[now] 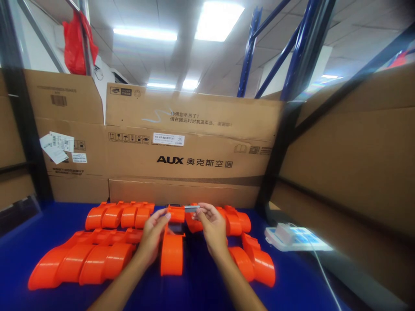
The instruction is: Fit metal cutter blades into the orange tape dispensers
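Between my hands is an orange plastic part (172, 255) with a broad curved lower section and a narrower top piece. My left hand (154, 233) grips it at the upper left, thumb on the top piece. A small silver-grey strip or rod (192, 208) is pinched in the fingers of my right hand (212, 226), its left end against the right end of the part's top. Whether it sits inside the part, I cannot tell. Behind the part, a dark object (175, 228) is mostly hidden.
Similar orange parts (94, 259) stand in two rows at left, with more (259, 261) at right, on a blue surface (145, 298). A cardboard wall (194, 185) closes the back. At right lies a white power strip (298, 239) with a cable, beside a dark rack post (275, 164).
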`<state>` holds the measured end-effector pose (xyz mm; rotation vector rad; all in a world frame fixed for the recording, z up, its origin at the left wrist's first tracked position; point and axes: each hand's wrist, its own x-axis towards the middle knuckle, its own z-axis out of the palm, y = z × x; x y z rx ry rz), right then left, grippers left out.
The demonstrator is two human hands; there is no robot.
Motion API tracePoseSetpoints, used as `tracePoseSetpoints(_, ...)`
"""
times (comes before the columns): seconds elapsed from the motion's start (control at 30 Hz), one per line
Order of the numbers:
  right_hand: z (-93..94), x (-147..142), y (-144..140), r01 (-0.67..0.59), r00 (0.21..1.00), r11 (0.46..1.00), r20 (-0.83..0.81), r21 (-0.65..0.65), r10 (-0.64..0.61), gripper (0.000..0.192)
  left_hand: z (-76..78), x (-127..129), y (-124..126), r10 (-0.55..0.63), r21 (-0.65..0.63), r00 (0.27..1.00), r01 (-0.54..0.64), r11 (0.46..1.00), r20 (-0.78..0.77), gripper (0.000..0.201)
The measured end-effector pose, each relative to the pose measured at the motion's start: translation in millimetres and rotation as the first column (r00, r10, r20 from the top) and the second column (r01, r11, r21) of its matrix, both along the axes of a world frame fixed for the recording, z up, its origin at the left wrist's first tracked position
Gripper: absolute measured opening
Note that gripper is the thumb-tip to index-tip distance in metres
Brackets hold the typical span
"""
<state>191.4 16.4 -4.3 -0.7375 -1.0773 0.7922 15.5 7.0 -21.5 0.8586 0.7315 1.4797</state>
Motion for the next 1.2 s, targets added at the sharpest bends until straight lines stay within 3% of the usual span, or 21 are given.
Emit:
tracePoseSetpoints(0.3, 2.6, 2, -2, -0.043, 0.999, 0.999, -0.017, 0.002, 0.043, 0.033, 3.5, 0, 0, -0.015, 0.024, 1.0, 0.015, 1.0, 0.021, 0.05)
tracePoseSetpoints(0.57, -0.3, -1, -2, 0.016, 1.0, 1.0, -0.008, 0.011, -0.016, 0.04, 5.6, 2, -5, -0.075, 0.045, 0.988, 0.07, 0.997, 0.132, 0.042)
tracePoseSetpoints(1.03, 9.6, 7, -7, -0.062, 0.988, 0.996, 0.143, 0.065, 0.052, 0.03, -0.4, -4, 4, -0.017, 0.014, 0.997, 0.016, 1.0, 0.075, 0.045)
tracePoseSetpoints(1.2, 5.0, 6, -5, -0.062, 0.987, 0.997, 0.154, 0.042, 0.055, 0.034, -2.0, -5, 4, 0.017, 0.008, 0.998, -0.018, 1.0, 0.067, 0.045)
